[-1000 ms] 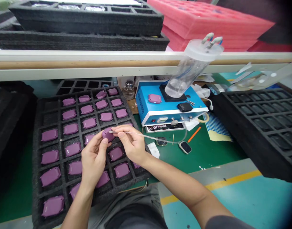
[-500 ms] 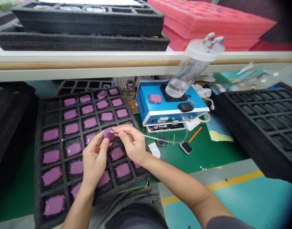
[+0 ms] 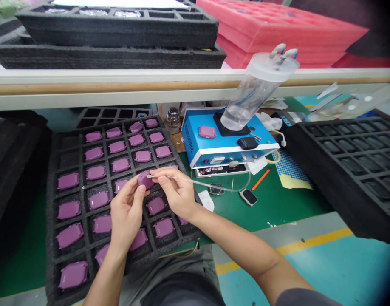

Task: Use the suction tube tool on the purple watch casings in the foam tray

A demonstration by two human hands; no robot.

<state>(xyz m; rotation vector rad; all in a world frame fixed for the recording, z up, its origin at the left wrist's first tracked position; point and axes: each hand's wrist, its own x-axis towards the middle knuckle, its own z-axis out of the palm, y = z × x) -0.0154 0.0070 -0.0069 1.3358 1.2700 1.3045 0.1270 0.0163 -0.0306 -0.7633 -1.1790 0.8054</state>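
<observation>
Purple plastic case (image 3: 145,180) held in left grip (image 3: 126,213), above black foam tray (image 3: 50,255), fingers clenched around its edges. Case seems light, stiff, maybe slippery; better take by edges. Right grip (image 3: 175,194) pinches thin metal-tipped tube (image 3: 198,183), tip at case. Beyond right grip, blue bench machine (image 3: 210,148).

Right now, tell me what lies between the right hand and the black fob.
The head view shows a thin clear tube, a small dark device and a white paper scrap.
</observation>
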